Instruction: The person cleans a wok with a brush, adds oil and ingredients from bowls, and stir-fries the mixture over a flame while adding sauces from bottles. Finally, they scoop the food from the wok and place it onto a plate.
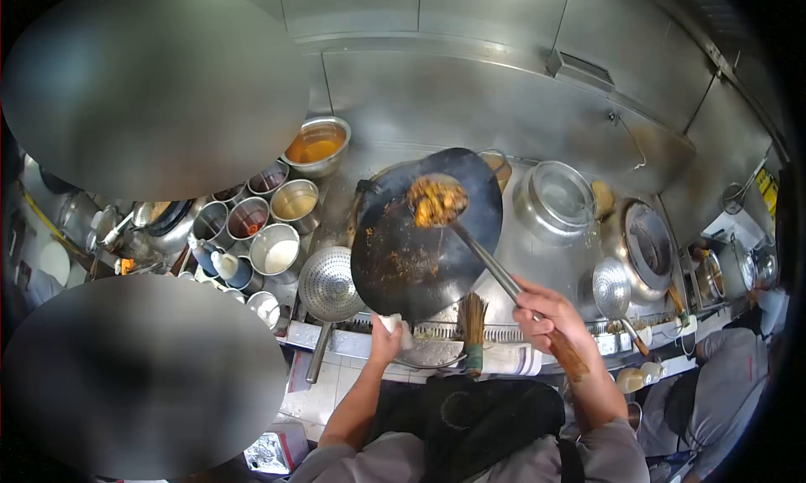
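Note:
My right hand (546,313) is closed round the handle of a long metal ladle (487,258). Brown and yellow food (437,202) fills the ladle's bowl, held over the upper part of a large black wok (403,265). The wok is tilted, with small bits of food scattered on its inner surface. At the wok's near edge, my left hand (387,340) is closed on a white cloth (391,322); the wok's handle is hidden there. A perforated strainer (329,283) lies just left of the wok, and a bamboo brush (473,336) stands near its front edge.
Metal pots with sauces (249,218) and a bowl of orange liquid (317,147) stand left. Right of the wok are a lidded pot (557,196), another strainer (610,287) and a large round pot (648,244). A person in grey (722,382) is at the far right.

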`<act>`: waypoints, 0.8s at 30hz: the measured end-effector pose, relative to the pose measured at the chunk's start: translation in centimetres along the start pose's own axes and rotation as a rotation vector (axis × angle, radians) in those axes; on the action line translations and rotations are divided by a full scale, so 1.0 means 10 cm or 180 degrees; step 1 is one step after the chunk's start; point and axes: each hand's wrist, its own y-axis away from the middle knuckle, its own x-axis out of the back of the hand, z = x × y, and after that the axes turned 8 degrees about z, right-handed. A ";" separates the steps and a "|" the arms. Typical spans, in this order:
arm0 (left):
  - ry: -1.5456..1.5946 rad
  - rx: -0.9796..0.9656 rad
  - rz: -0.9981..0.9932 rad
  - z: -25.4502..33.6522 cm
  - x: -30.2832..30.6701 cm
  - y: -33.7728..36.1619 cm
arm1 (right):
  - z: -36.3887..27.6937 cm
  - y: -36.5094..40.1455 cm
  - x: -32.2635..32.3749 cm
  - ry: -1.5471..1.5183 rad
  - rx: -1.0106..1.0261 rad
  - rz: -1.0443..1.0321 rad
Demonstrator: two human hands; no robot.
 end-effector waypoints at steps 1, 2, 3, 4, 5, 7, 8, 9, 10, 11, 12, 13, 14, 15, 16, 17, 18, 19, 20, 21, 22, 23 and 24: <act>-0.0004 -0.0022 0.0043 -0.05 -0.05 -0.06 | -0.01 -0.09 0.07 0.0129 0.0218 0.0026; 0.0159 0.0154 -0.0027 -0.14 -0.11 -0.17 | -0.02 -0.21 0.17 0.0142 0.0161 -0.0197; 0.0321 0.0328 -0.0079 -0.22 -0.16 -0.25 | -0.01 -0.34 0.27 0.0189 0.0145 -0.0269; 0.0526 0.0926 0.0033 0.06 -0.23 -0.31 | 0.03 -0.46 0.37 0.0392 0.0294 -0.0343; 0.0774 0.0817 -0.0039 -0.19 -0.34 -0.46 | 0.06 -0.52 0.44 0.0592 0.0429 -0.0426; 0.1251 0.1600 -0.0303 -0.19 -0.51 -0.69 | 0.07 -0.58 0.50 0.0725 0.0315 -0.0514; 0.1254 0.1886 -0.0277 -0.07 -0.59 -0.76 | 0.07 -0.59 0.52 0.0908 0.0218 -0.0472; 0.1297 0.2158 -0.0217 0.02 -0.70 -0.80 | 0.06 -0.62 0.53 0.1132 0.0126 -0.0460; 0.1180 0.2140 -0.0086 0.03 -0.82 -0.77 | 0.07 -0.67 0.59 0.1311 0.0012 -0.0585; 0.1110 0.2141 0.0149 0.04 -0.90 -0.75 | 0.07 -0.70 0.65 0.1498 -0.0038 -0.0740; 0.1429 0.1953 0.0452 -0.20 -0.99 -0.71 | 0.07 -0.74 0.65 0.1761 -0.0161 -0.0983; 0.1591 0.1450 0.0851 -0.18 -0.98 -0.56 | 0.06 -0.70 0.57 0.1975 -0.0352 -0.0890; 0.1405 0.1615 0.1504 -0.65 -1.11 -0.50 | 0.08 -0.76 0.58 0.2142 -0.0485 -0.0965; 0.1556 0.1325 0.1587 -0.03 -0.80 -0.07 | 0.06 -0.75 0.46 0.2390 -0.0710 -0.1244; 0.1737 0.1376 0.1583 -0.14 -0.71 0.21 | 0.08 -0.76 0.40 0.2376 -0.0986 -0.1394; 0.2128 0.1718 0.1131 0.21 -0.38 0.66 | 0.13 -0.89 0.34 0.2702 -0.1215 -0.1715; 0.2004 0.1745 0.1326 0.24 -0.25 1.03 | 0.16 -1.02 0.29 0.2288 -0.2047 -0.2305; 0.2006 0.1437 0.1413 -0.08 -0.21 1.33 | 0.24 -1.12 0.14 0.1810 -0.2899 -0.2746; 0.1897 0.1406 0.1412 -0.30 -0.05 1.67 | 0.47 -1.01 -0.14 0.2623 -0.2557 -0.2784; 0.1764 0.1372 0.1366 -0.40 0.07 2.06 | 0.74 -0.80 -0.41 0.3364 -0.2097 -0.2840; 0.1992 0.1621 0.1800 -0.25 0.21 2.42 | 0.98 -0.76 -0.63 0.3667 -0.2191 -0.3064; 0.2246 0.1840 0.2222 -0.09 0.35 2.86 | 1.33 -0.68 -0.80 0.3980 -0.2256 -0.3282; 0.2285 0.1869 0.2646 -0.14 0.42 3.21 | 1.65 -0.55 -0.97 0.4128 -0.2397 -0.3529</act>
